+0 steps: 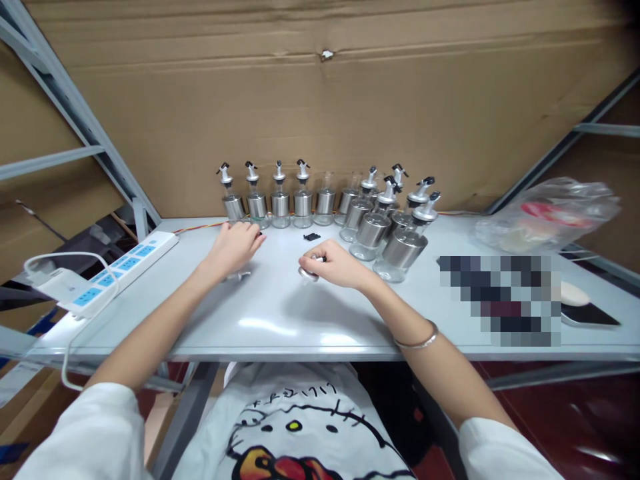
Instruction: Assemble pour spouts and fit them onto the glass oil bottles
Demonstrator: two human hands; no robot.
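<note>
1. Far left, a power strip [117, 269] lies along the table [280, 320] edge, its cable looping off the near side, likely kept there clear of the work.
2. Our left hand [235, 247] rests palm down on the table, fingers loosely together and gripping nothing; a small clear spout piece [236, 275] lies just near of it, partly under the wrist.
3. Behind that hand, a row of bottles [280, 203] stands upright along the cardboard wall, four with pourer caps and two bare, lined up as if sorted.
4. A small black part [312, 237] lies loose between the row and our hands.
5. Our right hand [337, 265] is closed around a pourer cap [309, 272], whose silver collar shows at the fingertips, just above the table.
6. Right of it, capped bottles [395, 230] cluster together, within easy reach.
7. Far right sits a plastic bag [547, 213].
</note>
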